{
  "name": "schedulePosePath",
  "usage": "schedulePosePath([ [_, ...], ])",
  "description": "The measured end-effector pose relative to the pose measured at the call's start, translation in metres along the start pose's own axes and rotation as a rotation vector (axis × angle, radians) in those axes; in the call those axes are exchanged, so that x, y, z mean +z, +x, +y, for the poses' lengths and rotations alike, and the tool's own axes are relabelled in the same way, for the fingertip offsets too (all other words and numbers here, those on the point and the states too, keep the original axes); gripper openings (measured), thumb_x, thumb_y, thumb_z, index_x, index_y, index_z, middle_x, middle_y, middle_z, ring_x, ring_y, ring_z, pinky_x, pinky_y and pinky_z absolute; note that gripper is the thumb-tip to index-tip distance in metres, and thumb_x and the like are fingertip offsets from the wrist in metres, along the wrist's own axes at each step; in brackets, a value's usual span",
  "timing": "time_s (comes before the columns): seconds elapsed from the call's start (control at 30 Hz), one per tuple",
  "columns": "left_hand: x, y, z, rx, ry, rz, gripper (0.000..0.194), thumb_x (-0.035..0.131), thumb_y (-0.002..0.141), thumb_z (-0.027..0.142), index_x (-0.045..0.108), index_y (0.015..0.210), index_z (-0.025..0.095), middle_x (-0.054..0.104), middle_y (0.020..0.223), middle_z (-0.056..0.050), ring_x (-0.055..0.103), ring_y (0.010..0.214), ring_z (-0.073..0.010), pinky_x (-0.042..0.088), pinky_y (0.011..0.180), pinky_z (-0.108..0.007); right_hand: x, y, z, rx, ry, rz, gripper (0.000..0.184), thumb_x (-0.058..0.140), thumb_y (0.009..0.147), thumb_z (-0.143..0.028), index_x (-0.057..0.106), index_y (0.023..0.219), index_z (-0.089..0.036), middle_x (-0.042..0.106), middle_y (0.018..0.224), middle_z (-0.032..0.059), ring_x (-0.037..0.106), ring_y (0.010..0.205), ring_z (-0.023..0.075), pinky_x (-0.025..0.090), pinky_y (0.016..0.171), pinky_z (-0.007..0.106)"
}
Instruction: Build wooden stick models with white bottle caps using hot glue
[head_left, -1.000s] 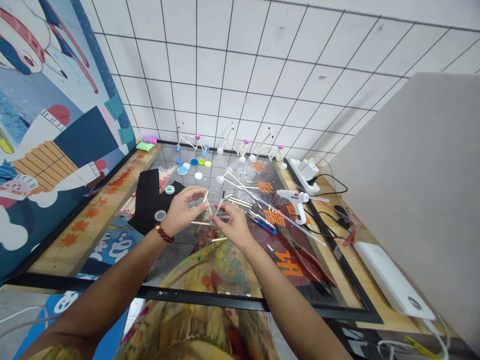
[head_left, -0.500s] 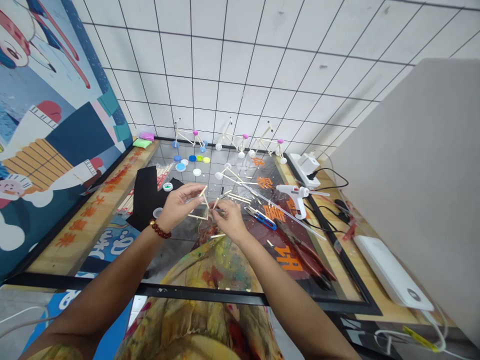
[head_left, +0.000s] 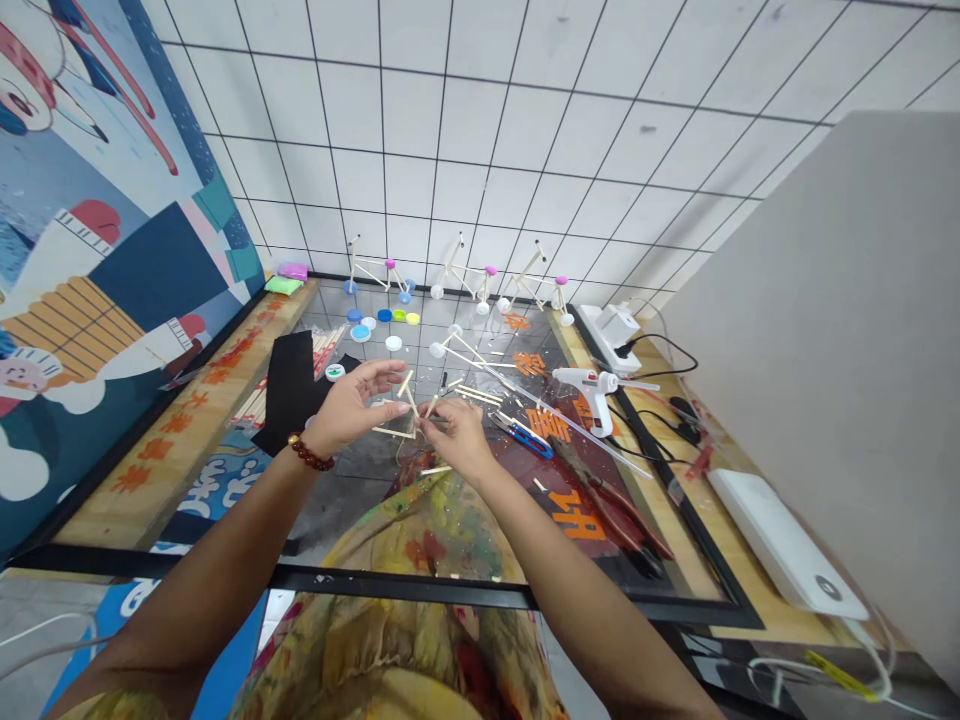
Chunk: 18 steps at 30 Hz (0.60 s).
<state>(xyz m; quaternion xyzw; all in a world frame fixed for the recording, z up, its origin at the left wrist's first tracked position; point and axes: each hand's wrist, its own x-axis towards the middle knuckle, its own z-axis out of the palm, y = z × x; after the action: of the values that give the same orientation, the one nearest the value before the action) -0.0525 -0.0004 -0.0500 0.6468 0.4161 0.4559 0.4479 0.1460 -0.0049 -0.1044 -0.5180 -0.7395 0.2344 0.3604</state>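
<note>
A small frame of pale wooden sticks (head_left: 395, 433) is between my hands over the glass tabletop. My right hand (head_left: 456, 438) pinches it at its joined corner, with thumb and fingertips together. Just left of the upright sticks is my left hand (head_left: 352, 400), its fingers and thumb apart around the short crosspiece; the thumb tip is close to the sticks, and I cannot tell whether it touches. Beyond my hands lies another stick frame (head_left: 469, 350) with white caps for wheels. Blue-handled snips (head_left: 529, 437) and loose cut sticks (head_left: 480, 396) lie right of my right hand.
Stick bikes with cap wheels (head_left: 465, 280) stand along the tiled wall. Bottle caps (head_left: 361, 333) lie before them. At right are a white glue gun (head_left: 598, 395), red-handled pliers (head_left: 615, 510), a power strip (head_left: 611, 335) and a power bank (head_left: 787, 545). Black cloth (head_left: 287, 395) lies left.
My left hand has opened its fingers and drawn slightly left, off the top of the short crosspiece. The right hand keeps its pinch in nearly the same place.
</note>
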Motion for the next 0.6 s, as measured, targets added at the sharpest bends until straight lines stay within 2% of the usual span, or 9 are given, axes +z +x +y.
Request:
schedulePosePath([
  [0.13, -0.005, 0.0, 0.005, 0.01, -0.083, -0.11, 0.064, 0.081, 0.075, 0.033, 0.06, 0.134, 0.023, 0.055, 0.146, -0.013, 0.054, 0.133, -0.0306, 0.044, 0.112, -0.047, 0.001, 0.001, 0.002, -0.019, -0.013, -0.005, 0.009, 0.066, 0.087, -0.021, 0.073, 0.086, -0.027, 0.078, 0.099, -0.0005, 0.065, 0.102, 0.0223, 0.032, 0.094, 0.039],
  [0.27, -0.005, 0.003, 0.004, 0.008, -0.159, -0.153, 0.061, 0.081, 0.076, 0.032, 0.061, 0.134, 0.024, 0.053, 0.15, -0.012, 0.05, 0.138, -0.0306, 0.041, 0.115, -0.046, 0.001, 0.001, 0.003, -0.024, -0.026, -0.011, 0.01, 0.065, 0.087, -0.021, 0.073, 0.086, -0.026, 0.078, 0.096, 0.0002, 0.065, 0.1, 0.0223, 0.032, 0.094, 0.039],
  [0.43, -0.002, 0.007, -0.004, -0.006, -0.217, -0.107, 0.054, 0.085, 0.07, 0.034, 0.07, 0.12, 0.02, 0.065, 0.136, -0.013, 0.057, 0.13, -0.0311, 0.042, 0.114, -0.048, -0.001, 0.001, 0.003, -0.037, -0.024, -0.043, 0.009, 0.065, 0.087, -0.021, 0.073, 0.087, -0.025, 0.078, 0.095, 0.0006, 0.065, 0.098, 0.0219, 0.031, 0.095, 0.039],
  [0.6, 0.003, 0.006, -0.007, -0.012, -0.221, -0.021, 0.055, 0.089, 0.065, 0.031, 0.071, 0.115, 0.018, 0.07, 0.127, -0.014, 0.063, 0.123, -0.0301, 0.045, 0.112, -0.049, -0.002, 0.001, 0.003, -0.042, -0.043, -0.044, 0.009, 0.064, 0.088, -0.021, 0.072, 0.087, -0.024, 0.078, 0.094, 0.0006, 0.065, 0.099, 0.0219, 0.029, 0.095, 0.04],
])
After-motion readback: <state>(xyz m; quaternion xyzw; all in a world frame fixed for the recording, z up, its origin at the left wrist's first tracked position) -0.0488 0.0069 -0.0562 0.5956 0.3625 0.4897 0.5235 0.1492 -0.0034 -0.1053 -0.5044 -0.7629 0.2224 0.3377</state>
